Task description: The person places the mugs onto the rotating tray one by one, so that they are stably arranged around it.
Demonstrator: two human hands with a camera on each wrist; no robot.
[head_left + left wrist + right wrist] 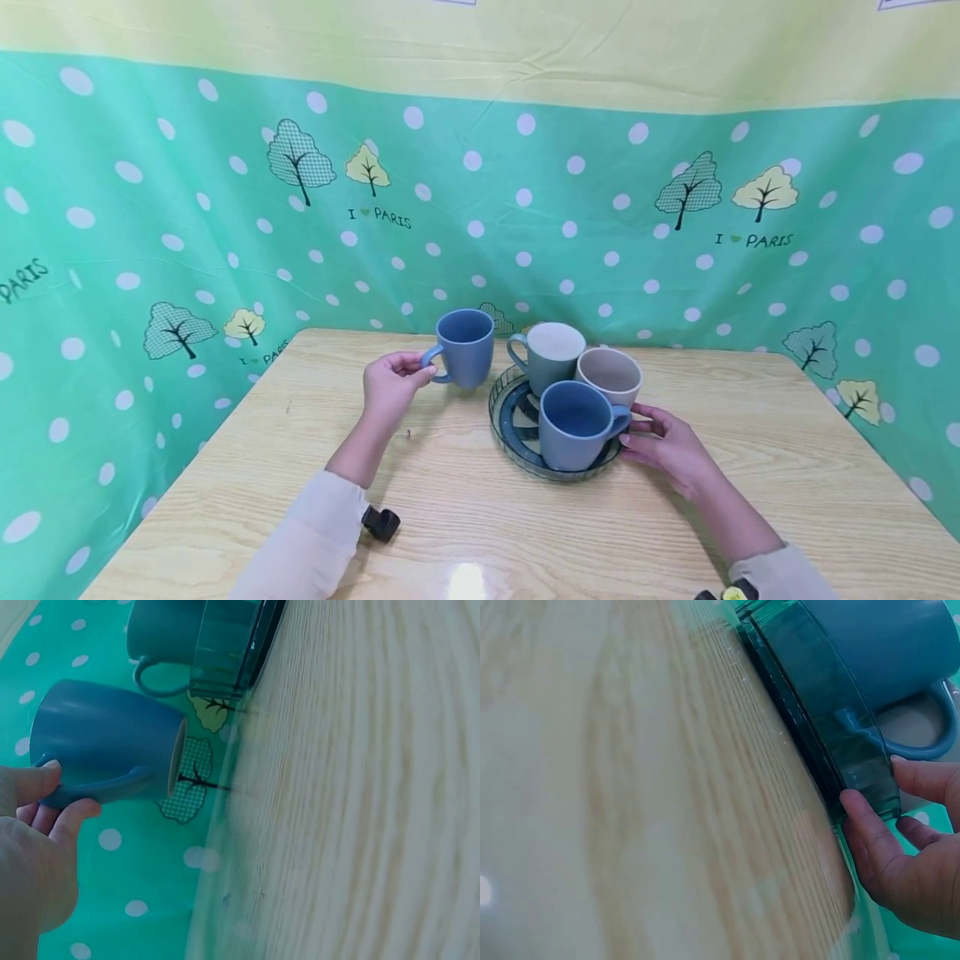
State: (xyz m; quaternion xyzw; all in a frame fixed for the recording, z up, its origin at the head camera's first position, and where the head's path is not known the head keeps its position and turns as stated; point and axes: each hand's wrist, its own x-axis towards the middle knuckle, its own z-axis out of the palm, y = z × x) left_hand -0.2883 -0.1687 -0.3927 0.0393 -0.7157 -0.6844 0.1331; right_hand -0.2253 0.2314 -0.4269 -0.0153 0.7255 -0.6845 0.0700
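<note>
My left hand (392, 386) pinches a blue mug (467, 348) by its handle, fingers and thumb around it. That mug is upright, raised off the table just left of a round glass tray (501, 433) with a dark patterned base. Standing on the tray are a second blue mug (573, 433), a grey-green mug (550, 362) and a pinkish-grey cup (613, 375). My right hand (670, 446) is at the tray's right side. In the right wrist view its fingertips (862, 806) touch the tray's outer wall, one finger near the second blue mug's handle.
A light wooden table (420, 525) lies beneath everything. Behind its far edge hangs a green dotted cloth (495, 208) with printed trees. Black straps with small devices (381, 523) sit on the wrists.
</note>
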